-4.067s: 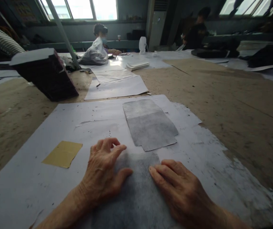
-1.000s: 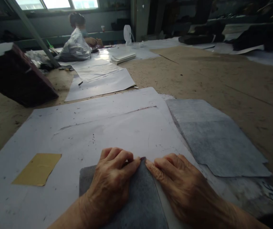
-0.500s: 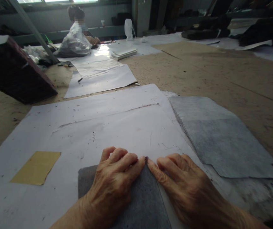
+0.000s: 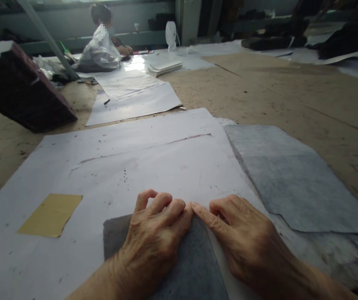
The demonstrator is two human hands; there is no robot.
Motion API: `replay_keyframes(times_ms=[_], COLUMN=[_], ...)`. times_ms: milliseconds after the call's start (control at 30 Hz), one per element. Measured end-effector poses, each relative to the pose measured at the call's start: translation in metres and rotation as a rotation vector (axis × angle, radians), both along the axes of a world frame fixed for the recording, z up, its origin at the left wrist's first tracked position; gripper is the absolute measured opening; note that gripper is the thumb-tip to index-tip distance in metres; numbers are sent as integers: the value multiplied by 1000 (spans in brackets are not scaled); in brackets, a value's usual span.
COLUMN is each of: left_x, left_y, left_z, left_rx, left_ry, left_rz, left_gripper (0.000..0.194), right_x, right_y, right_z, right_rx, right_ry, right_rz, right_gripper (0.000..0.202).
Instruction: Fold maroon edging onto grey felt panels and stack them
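Low on the white sheet (image 4: 147, 166), a grey piece (image 4: 199, 258) beneath your left hand (image 4: 155, 239)

Four seconds ago your hands stood apart on either side of a grey surface; now your right hand (image 4: 250, 237) has its index fingertip touching the left hand's at the piece's top corner. Half a second ago a dark tip showed between those fingertips, and now they cover it (whether you are pinching the corner or only pressing it, I cannot tell). The piece's other far corner shows to the left of your left hand. The stack of grey pieces (image 4: 294, 179), which lay ahead of you in the earliest view, is now off to your right, across the sheet's edge.

The sheet is flecked with dark specks and crossed by a long crease, with a yellow-brown card (image 4: 50, 214) lying flat at its left. Beneath it all, the tan worktop (image 4: 260, 89) is scuffed and marked. Beyond lie overlapping white papers (image 4: 135, 102) and a pale stack of sheets (image 4: 164, 66). A tall dark block (image 4: 25, 87) leans at left, near a slanting pole (image 4: 47, 39). Farther back, a person (image 4: 99, 13) sits behind a clear plastic bag (image 4: 99, 52), and dark cloth (image 4: 344, 41) is heaped at far right.
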State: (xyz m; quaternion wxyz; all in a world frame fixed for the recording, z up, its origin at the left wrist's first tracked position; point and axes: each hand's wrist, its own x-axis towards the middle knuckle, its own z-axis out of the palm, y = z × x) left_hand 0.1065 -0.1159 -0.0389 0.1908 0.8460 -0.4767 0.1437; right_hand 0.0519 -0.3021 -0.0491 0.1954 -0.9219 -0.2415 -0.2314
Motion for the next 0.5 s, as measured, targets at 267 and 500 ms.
replay_keyframes(times_ms=[267,500], left_x=[4,8], left_y=[3,39], left_z=[1,2], left_rx=[-30,-30], left_ry=[6,11], left_rz=[9,-62], left_gripper=[25,31], right_x=[2,3], right_y=[-1,2], right_z=[0,-1], right_rx=[-192,-194], right_ry=[-13,-20], right_rz=[41,66], right_gripper=[33,34])
